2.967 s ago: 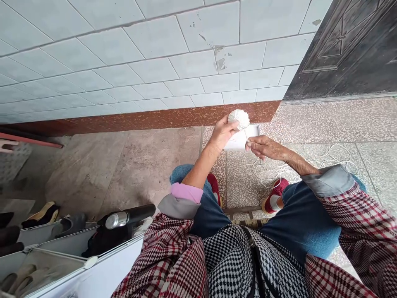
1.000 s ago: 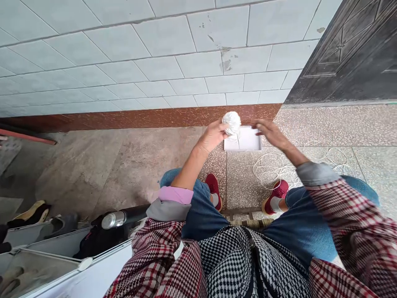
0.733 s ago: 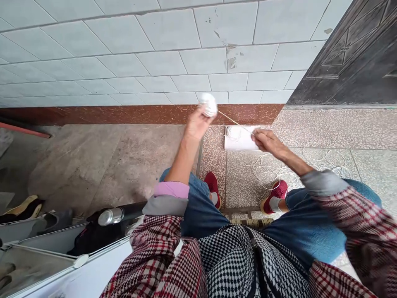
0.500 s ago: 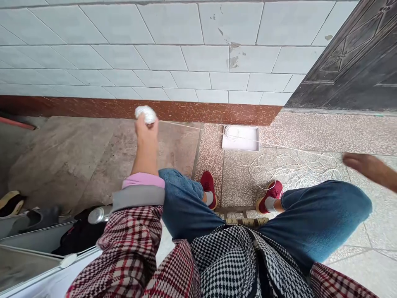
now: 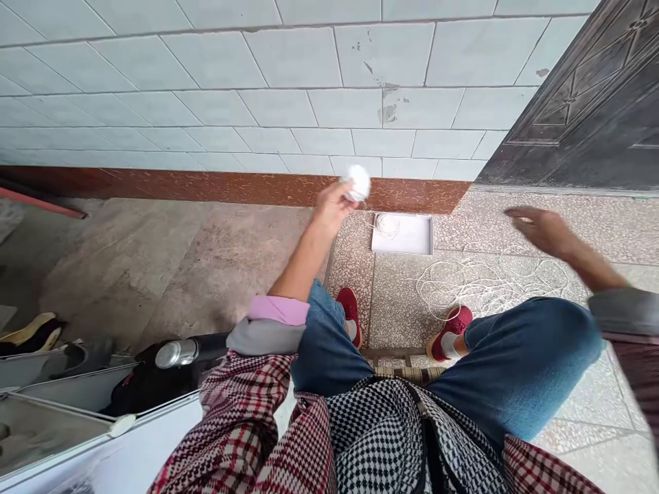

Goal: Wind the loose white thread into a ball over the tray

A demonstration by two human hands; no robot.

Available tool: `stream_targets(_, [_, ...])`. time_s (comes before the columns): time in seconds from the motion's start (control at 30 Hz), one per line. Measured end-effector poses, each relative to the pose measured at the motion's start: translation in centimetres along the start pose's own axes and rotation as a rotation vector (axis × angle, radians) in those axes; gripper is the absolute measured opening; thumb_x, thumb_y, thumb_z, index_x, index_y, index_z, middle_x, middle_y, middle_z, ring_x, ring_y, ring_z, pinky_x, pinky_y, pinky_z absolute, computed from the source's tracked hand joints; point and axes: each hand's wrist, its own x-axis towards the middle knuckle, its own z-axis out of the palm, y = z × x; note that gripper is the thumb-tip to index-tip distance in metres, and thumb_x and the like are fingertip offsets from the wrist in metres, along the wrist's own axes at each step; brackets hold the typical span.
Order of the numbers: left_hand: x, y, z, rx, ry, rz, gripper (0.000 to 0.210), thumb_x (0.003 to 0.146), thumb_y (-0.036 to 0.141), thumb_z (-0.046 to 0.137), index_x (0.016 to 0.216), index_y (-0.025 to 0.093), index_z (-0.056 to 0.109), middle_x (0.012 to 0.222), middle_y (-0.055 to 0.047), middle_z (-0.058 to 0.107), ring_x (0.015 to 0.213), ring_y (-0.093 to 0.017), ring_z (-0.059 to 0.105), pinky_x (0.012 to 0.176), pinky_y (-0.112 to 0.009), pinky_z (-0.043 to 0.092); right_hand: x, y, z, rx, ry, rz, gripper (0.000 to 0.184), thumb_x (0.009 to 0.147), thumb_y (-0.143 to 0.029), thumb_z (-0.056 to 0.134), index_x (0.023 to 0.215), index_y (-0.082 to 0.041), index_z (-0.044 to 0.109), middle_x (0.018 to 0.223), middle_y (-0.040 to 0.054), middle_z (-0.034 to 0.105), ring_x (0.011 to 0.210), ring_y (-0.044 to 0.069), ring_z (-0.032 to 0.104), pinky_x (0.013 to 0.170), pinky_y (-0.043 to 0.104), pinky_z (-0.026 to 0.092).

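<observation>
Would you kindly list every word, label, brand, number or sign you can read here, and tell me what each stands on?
None can be read.
White panel: a dark mark at the picture's bottom edge, too blurred to tell whether it is print.
Tray: no lettering visible.
Ball: motion-blurred, no lettering visible.
Flask: no readable marking.

floor point(image 5: 134, 261): worn and brownish on the left, speckled tiles point(image 5: 401, 302) on the right
tray point(image 5: 414, 234): shallow white thing, sitting flat on the speckled bit
string point(image 5: 489, 295): big loose white tangle sprawled over to the tray's right
shoes point(image 5: 348, 307): red pair, planted apart on the tiles
</observation>
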Motion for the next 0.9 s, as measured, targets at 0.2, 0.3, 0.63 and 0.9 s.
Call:
stream_targets(0.2, [-4.3,-3.8,8.1,0.068,-0.349,-0.129,0.055,0.062,0.052,0.103,0.097,0.020,0.076,0.100,-0.010,0.079,0.095,-0.023,0.071,0.083,-0.037,0.058,6.2,-3.5,9.2,0.232,-0.004,-0.067,0.053,0.106,-0.076,0.064,0.125,-0.028,0.076,0.133,0.0133,0.079,0.129,0.032,0.072,0.115,0.055,0.061])
stream_targets(0.3, [-4.3,-3.9,8.6,0.068,-0.363,-0.140,0.054,0.063,0.054,0.101,0.095,0.020,0.074,0.096,-0.009,0.078,0.091,-0.022,0.070,0.084,-0.039,0.059,6.6,-5.2,12.3,0.423,-0.098,-0.014,0.056,0.105,-0.083,0.061,0.117,-0.029,0.072,0.099,0.0059,0.075,0.092,0.023,0.070,0.090,0.042,0.063])
stream_targets(0.63, [-2.3,-5.3,7.3,0.325,-0.212,0.021,0.049,0.060,0.040,0.094,0.099,0.023,0.071,0.098,-0.004,0.075,0.090,-0.020,0.066,0.080,-0.036,0.053,2.1,-7.8,11.1,0.184,-0.273,-0.110,0.064,0.112,-0.084,0.047,0.095,-0.025,0.065,0.073,-0.0008,0.050,0.067,0.018,0.045,0.067,0.034,0.037])
stream_targets(0.9, [-4.8,-4.8,7.9,0.228,-0.690,-0.268,0.045,0.060,0.035,0.091,0.100,0.021,0.076,0.097,-0.006,0.076,0.090,-0.022,0.071,0.082,-0.038,0.059,4.5,-3.0,8.5,-0.056,0.009,-0.057,0.043,0.113,-0.061,0.056,0.090,-0.026,0.061,0.076,0.0032,0.056,0.072,0.021,0.051,0.073,0.037,0.039])
